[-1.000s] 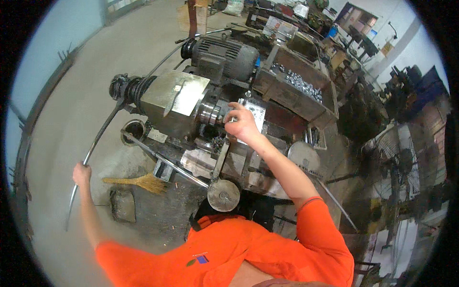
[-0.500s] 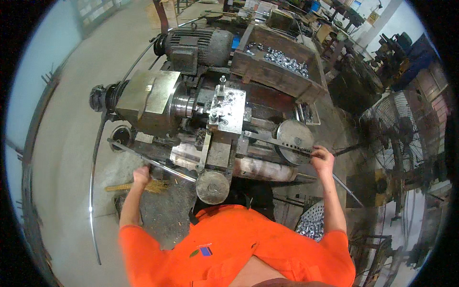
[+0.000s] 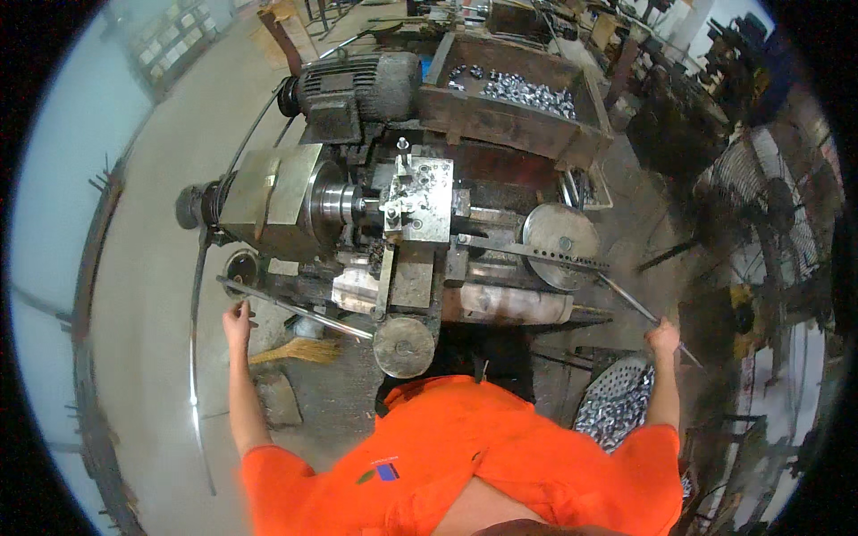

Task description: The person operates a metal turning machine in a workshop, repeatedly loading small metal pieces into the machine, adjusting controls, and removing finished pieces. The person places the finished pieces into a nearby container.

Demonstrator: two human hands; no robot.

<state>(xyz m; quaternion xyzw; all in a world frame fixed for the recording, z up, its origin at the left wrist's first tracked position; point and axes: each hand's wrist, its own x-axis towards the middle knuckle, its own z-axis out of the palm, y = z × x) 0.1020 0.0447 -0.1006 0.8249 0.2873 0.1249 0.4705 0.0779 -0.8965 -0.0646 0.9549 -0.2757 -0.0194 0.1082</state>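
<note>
The left arm reaches forward with the elbow bent little, and the left hand (image 3: 238,325) stands just below the far end of the steel lever bar (image 3: 308,313), fingers partly curled; whether it touches the bar, or has hold of anything, I cannot tell. The bar slants across the front of the small lathe (image 3: 277,201) down to a round weight (image 3: 404,347).

The right arm is stretched out to the side, its hand (image 3: 663,336) closed around a straight steel rod (image 3: 630,299) that runs from near the tip of a perforated flat bar (image 3: 511,247), beside the large disc (image 3: 561,223), and shows again beyond the fist.

The orange shirt (image 3: 447,438) bears a blue and green emblem (image 3: 386,472) with a line of print too small to read.

Half a second ago the right hand was at the perforated bar's tip, and the left was nearer the straw broom (image 3: 304,350); now the right is farther out, on the rod, and the left is closer to the lever bar's end.
</note>
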